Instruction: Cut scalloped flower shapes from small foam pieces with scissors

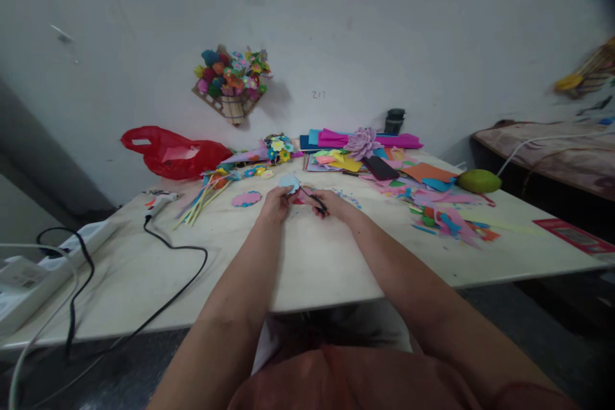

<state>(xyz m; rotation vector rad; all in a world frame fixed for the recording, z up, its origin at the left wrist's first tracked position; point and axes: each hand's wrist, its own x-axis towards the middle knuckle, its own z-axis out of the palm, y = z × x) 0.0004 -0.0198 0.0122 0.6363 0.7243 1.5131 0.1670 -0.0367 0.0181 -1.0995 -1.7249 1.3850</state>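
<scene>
Both my arms reach out over the pale table (312, 262). My left hand (275, 200) is closed on a small light-blue paper piece (289, 182), held just above the table. My right hand (330, 202) is closed round small black-handled scissors (314, 199), whose blades point toward the blue piece. A pink scalloped paper shape (246, 198) lies just left of my left hand. Small paper scraps lie around my right hand.
A glue gun (160, 201) with a black cord (177, 250) lies at the left, near a power strip (29, 282). A red plastic bag (173, 152), coloured sticks (202, 202), paper flowers (278, 147), stacked coloured sheets (360, 150), a phone (380, 168) and a green object (478, 180) crowd the far side.
</scene>
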